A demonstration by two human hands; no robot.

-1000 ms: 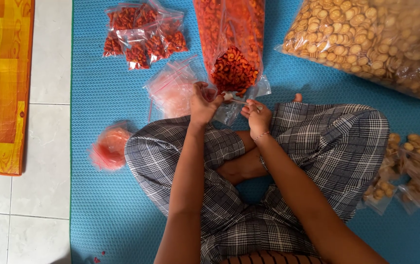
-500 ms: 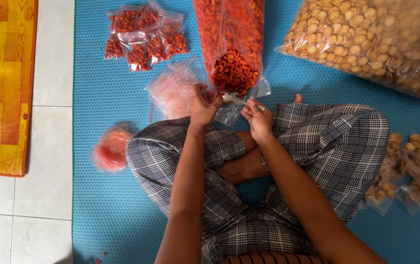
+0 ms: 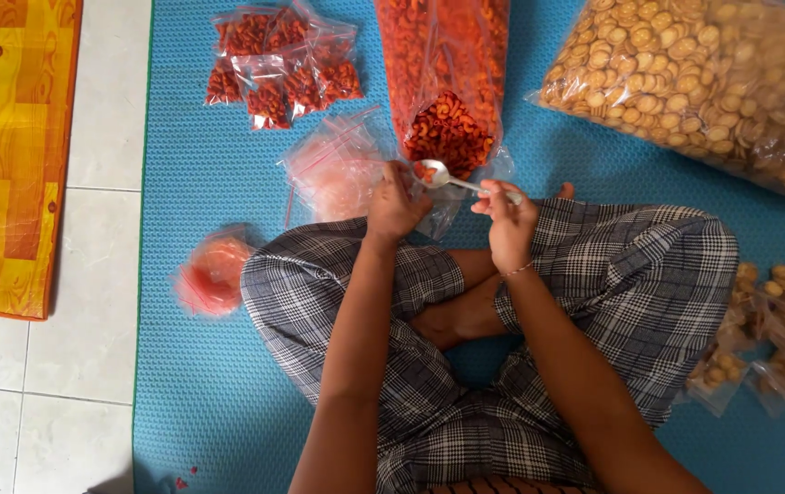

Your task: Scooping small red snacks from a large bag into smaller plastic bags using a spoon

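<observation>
You sit cross-legged on a blue mat [image 3: 200, 384], and your right hand [image 3: 509, 224] pinches the handle end of a metal spoon [image 3: 452, 178]. Its bowl carries a few red ring snacks just at the mouth of the big red-snack bag [image 3: 447, 82]. The spoon lies nearly level, its long axis running from your right fingers up and leftward, bowl pointing toward your left hand [image 3: 394, 206] and facing up, a pose that keeps the load from spilling.

Your left hand is closed around the top of a small clear pouch [image 3: 436, 212], holding it just under the spoon's bowl; the pouch hangs between your hands, and whether its mouth is spread open cannot be told from here. The big bag lies on its side with its open end toward your knees, so the snacks sit within a short reach of the spoon.

A stack of empty pouches [image 3: 337, 169] rests just left of your left hand. Filled red packets [image 3: 283, 64] are grouped at the far left of the mat, well apart from a large bag of tan crackers [image 3: 703, 73] and small cracker packets [image 3: 767, 329] on your right. A pink plastic bundle [image 3: 211, 274] lies beside your left knee.
</observation>
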